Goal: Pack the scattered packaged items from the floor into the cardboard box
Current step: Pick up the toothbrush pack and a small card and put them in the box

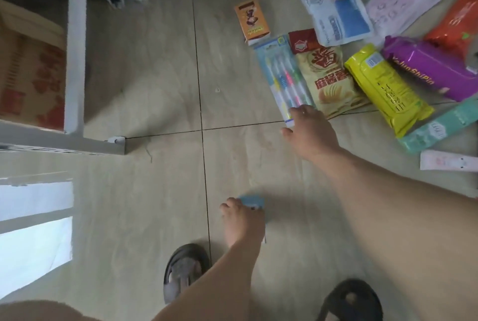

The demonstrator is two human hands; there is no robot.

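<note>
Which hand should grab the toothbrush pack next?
The right hand, probably. Its fingers already touch the near end of the toothbrush pack, and it holds nothing else. The left hand is farther back and already grips a small blue package.

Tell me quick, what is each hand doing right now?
Left hand: grips a small light-blue flat packet.
Right hand: fingers on the near end of the blue toothbrush blister pack; grip cannot be told.

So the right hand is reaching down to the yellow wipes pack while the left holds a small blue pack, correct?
Not quite. In the head view the right hand is at the near end of the toothbrush pack, not the yellow wipes pack. The left hand does hold a small blue pack.
</note>
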